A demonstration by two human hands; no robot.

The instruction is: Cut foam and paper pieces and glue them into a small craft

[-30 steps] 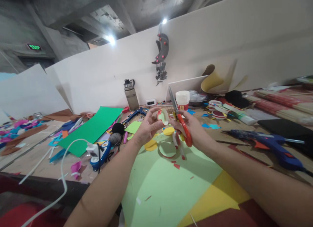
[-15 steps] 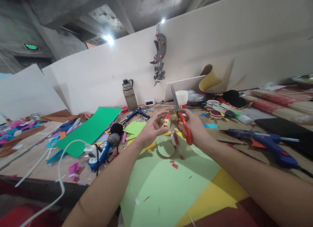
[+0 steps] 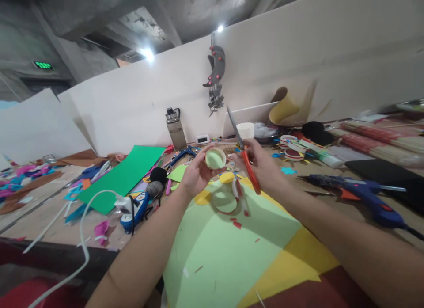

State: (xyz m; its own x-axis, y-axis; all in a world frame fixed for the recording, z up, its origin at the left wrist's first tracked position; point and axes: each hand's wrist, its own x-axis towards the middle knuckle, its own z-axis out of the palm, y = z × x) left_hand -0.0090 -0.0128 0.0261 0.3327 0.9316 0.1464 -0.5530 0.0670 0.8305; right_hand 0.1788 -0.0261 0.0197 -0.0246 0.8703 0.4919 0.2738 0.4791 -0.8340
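Observation:
My left hand grips a small paper cup piece, its round light-green inside turned toward me. In my right hand is a pair of scissors with orange-red handles, the blades pointing up and away and looking closed. Below both hands lies a light-green sheet, bearing a thin paper ring with a reddish edge. Close to the ring are a yellow round piece and red-and-white strips. Several red scraps are scattered nearer to me.
A blue glue gun lies at the right. On the left are a green sheet, a blue power strip and its white cable. A water bottle and stacked white paper cups stand at the back.
The cup piece has turned so its green inside faces me, and my left hand has shifted slightly left. The scissors have tilted further left; a yellow round piece now shows beneath.

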